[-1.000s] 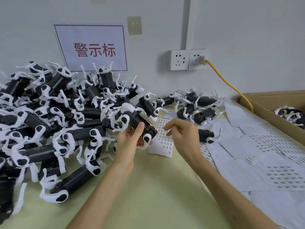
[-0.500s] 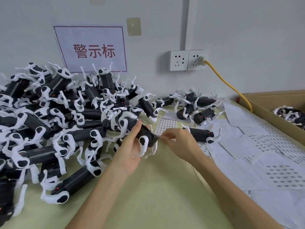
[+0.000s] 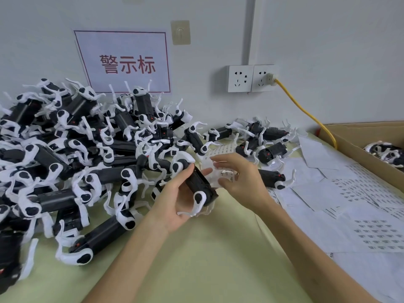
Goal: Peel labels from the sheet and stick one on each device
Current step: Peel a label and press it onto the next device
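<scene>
My left hand (image 3: 175,204) grips one device (image 3: 200,186), a black body with white legs, and holds it tilted above the table's middle. Right beside it, my right hand (image 3: 240,178) hovers with its fingers spread and stretched toward the device's upper end; motion blur hides whether a label is on a fingertip. The small label sheet (image 3: 220,149) lies on the table just behind and under my right hand. A large heap of the same devices (image 3: 76,149) fills the left side.
A smaller group of devices (image 3: 264,138) lies at the back centre. Several used label sheets (image 3: 360,193) cover the table on the right. A cardboard box (image 3: 349,147) with devices inside stands at the far right. A yellow cable (image 3: 306,110) runs from the wall socket.
My right hand left the label sheet, pinched at the device's end, and now has its fingers spread beside it. My left hand has turned the device and drawn it slightly nearer.
</scene>
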